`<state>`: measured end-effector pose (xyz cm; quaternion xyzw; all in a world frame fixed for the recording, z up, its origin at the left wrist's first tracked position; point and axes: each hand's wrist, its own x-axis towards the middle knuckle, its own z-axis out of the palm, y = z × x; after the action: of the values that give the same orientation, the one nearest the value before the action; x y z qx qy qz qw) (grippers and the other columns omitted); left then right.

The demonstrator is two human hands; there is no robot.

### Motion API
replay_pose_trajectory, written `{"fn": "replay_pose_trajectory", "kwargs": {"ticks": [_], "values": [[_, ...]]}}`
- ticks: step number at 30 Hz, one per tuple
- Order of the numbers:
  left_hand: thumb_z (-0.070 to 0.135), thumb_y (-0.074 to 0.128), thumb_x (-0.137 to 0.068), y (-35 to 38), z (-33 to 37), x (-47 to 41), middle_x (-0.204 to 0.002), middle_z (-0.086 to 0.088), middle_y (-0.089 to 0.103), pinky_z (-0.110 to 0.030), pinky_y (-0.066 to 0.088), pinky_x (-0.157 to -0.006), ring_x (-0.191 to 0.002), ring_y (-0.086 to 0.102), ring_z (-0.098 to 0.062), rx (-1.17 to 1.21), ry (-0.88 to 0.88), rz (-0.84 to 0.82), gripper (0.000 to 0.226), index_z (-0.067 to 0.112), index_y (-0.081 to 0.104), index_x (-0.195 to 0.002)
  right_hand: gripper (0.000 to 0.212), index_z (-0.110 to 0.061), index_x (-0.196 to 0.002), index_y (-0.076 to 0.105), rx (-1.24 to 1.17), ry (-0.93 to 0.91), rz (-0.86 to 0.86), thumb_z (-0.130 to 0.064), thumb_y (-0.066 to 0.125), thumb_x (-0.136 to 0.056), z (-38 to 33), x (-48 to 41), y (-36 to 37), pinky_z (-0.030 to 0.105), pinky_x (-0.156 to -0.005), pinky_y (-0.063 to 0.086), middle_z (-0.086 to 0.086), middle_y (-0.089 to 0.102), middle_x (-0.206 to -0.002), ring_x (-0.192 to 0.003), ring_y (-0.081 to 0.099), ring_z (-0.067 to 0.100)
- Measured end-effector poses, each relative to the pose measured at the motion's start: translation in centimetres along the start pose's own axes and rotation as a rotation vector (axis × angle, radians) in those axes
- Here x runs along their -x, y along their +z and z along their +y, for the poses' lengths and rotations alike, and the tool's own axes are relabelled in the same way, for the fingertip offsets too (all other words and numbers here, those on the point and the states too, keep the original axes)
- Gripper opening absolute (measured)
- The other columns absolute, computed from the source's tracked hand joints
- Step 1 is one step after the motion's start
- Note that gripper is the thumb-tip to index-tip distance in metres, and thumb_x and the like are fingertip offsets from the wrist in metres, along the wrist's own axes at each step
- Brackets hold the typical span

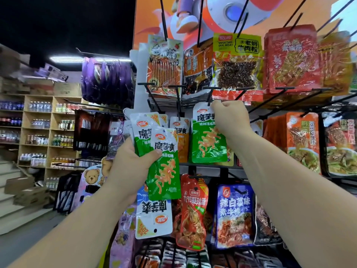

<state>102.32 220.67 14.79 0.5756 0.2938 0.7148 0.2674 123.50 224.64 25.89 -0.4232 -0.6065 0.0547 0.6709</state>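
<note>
wooden drinks shelves [36, 130] at left, ceiling strip light [65, 59], steps [11, 190].

Yellow packet [237, 62]: "VEGETARIAN MEAT", 老妈牛肉粒.
Front green packet [164, 171] in my left hand [129, 167]: 魔芋爽.
Upside-down packet [154, 217] below it: 魔芋爽, "20%".
Hung green packet [206, 144] at my right hand [229, 120]: 魔芋爽.
Blue packet [234, 215]: 辣白菜味 素牛排.

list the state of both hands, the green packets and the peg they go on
left hand: grips the bunch of green packets
bunch of green packets: upright, off the rack
upside-down packet: inverted, below the left hand
right hand: pinches the single green packet's top
single green packet: upright, top at the peg; threaded or not, cannot tell
peg: juts out above the right hand
</note>
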Motion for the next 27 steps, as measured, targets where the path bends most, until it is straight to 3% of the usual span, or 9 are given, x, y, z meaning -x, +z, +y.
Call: {"fn": "replay_pose_trajectory", "kwargs": {"ticks": [4, 6, 10, 14, 18, 21, 23, 25, 27], "values": [[0.000, 0.069, -0.096, 0.1, 0.0, 0.0, -0.095, 0.015, 0.080, -0.019, 0.060, -0.064, -0.086, 0.077, -0.007, -0.006, -0.005, 0.004, 0.030, 0.025, 0.063, -0.110, 0.058, -0.019, -0.050, 0.030, 0.117, 0.059, -0.062, -0.026, 0.053, -0.102, 1.1, -0.5, 0.3, 0.032, -0.056, 0.025, -0.010, 0.024, -0.036, -0.047, 0.023, 0.021], [-0.001, 0.069, -0.096, 0.1, -0.1, 0.0, -0.096, 0.014, 0.080, -0.019, 0.060, -0.065, -0.087, 0.077, -0.007, -0.008, -0.001, 0.005, 0.030, 0.025, 0.064, -0.110, 0.056, -0.017, -0.056, 0.033, 0.168, 0.067, -0.095, -0.031, 0.050, -0.107, 2.1, -0.6, 0.7, 0.031, -0.051, 0.020, -0.006, 0.031, -0.044, -0.048, 0.027, 0.020], [-0.002, 0.068, -0.095, 0.2, -0.1, 0.0, -0.098, 0.012, 0.080, -0.024, 0.062, -0.071, -0.090, 0.077, -0.010, -0.012, 0.006, -0.002, 0.030, 0.025, 0.065, -0.109, 0.049, -0.013, -0.066, 0.046, 0.297, 0.091, -0.103, -0.038, 0.047, -0.109, 3.5, -1.8, 1.7, 0.029, -0.046, 0.025, 0.002, 0.045, -0.059, -0.051, 0.041, 0.019], [-0.002, 0.068, -0.096, 0.1, -0.2, 0.0, -0.096, 0.012, 0.080, -0.019, 0.061, -0.065, -0.088, 0.077, -0.010, -0.005, 0.010, -0.008, 0.030, 0.023, 0.065, -0.111, 0.052, -0.001, -0.114, 0.064, 0.454, 0.123, -0.092, -0.049, 0.050, -0.105, 5.0, -3.3, 2.6, 0.029, -0.058, 0.037, 0.014, 0.068, -0.096, -0.070, 0.057, 0.025], [-0.002, 0.067, -0.096, 0.0, -0.3, 0.1, -0.097, 0.011, 0.080, -0.019, 0.060, -0.064, -0.087, 0.077, -0.009, 0.006, 0.020, -0.023, 0.031, 0.025, 0.065, -0.110, 0.040, -0.007, -0.105, 0.064, 0.662, -0.046, -0.070, -0.045, 0.068, -0.095, 5.6, -2.5, 1.5, 0.032, -0.068, 0.044, 0.010, 0.068, -0.093, -0.083, 0.062, 0.030], [-0.001, 0.068, -0.095, -0.1, -0.5, 0.0, -0.098, 0.012, 0.080, -0.021, 0.061, -0.066, -0.089, 0.077, -0.009, -0.003, 0.027, -0.018, 0.031, 0.025, 0.065, -0.112, 0.035, -0.014, -0.096, 0.057, 0.880, -0.327, -0.050, -0.044, 0.073, -0.092, 5.0, -0.6, -0.1, 0.036, -0.068, 0.047, 0.007, 0.060, -0.093, -0.087, 0.061, 0.032], [0.001, 0.070, -0.095, -0.1, -0.6, -0.1, -0.101, 0.012, 0.080, -0.030, 0.062, -0.076, -0.092, 0.077, -0.010, -0.016, 0.030, -0.007, 0.032, 0.025, 0.065, -0.116, 0.044, -0.020, -0.120, 0.061, 1.035, -0.488, -0.210, -0.049, 0.074, -0.090, 4.9, 0.2, -0.6, 0.045, -0.089, 0.053, 0.011, 0.055, -0.125, -0.115, 0.058, 0.036], [0.003, 0.071, -0.095, -0.2, -0.6, -0.2, -0.102, 0.013, 0.080, -0.034, 0.061, -0.082, -0.094, 0.077, -0.010, -0.031, 0.038, -0.002, 0.032, 0.025, 0.065, -0.116, 0.079, -0.038, -0.154, 0.036, 1.208, -0.540, -0.407, -0.062, 0.071, -0.087, 5.4, 0.2, -0.6, 0.054, -0.118, 0.035, 0.014, 0.019, -0.166, -0.151, 0.025, 0.040], [0.002, 0.071, -0.095, -0.2, -0.7, -0.3, -0.100, 0.014, 0.080, -0.029, 0.062, -0.075, -0.091, 0.077, -0.009, -0.034, 0.043, -0.004, 0.031, 0.026, 0.064, -0.114, 0.101, -0.045, -0.162, 0.003, 1.330, -0.522, -0.499, -0.074, 0.063, -0.086, 5.9, -0.3, -0.2, 0.060, -0.126, 0.011, 0.010, -0.019, -0.171, -0.158, -0.011, 0.039]]}}
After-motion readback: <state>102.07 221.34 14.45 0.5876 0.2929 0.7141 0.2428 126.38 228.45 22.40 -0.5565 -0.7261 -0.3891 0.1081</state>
